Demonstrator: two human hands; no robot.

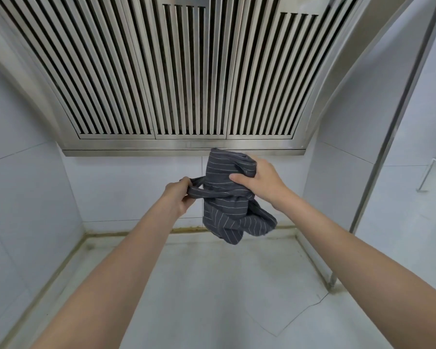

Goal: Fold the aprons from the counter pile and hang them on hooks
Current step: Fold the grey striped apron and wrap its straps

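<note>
While held up over the counter (212,285) | apron (224,197): folded bundle, right hand (257,182) clamped on its top | strap (196,191): left hand (179,197) curled round it, beside bundle | advice: likely keep bundle squeezed, open strap loop wide for hook; none in view.

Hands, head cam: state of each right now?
Left hand: closed, gripping the apron strap.
Right hand: closed, holding the bunched striped apron up in the air.
</note>
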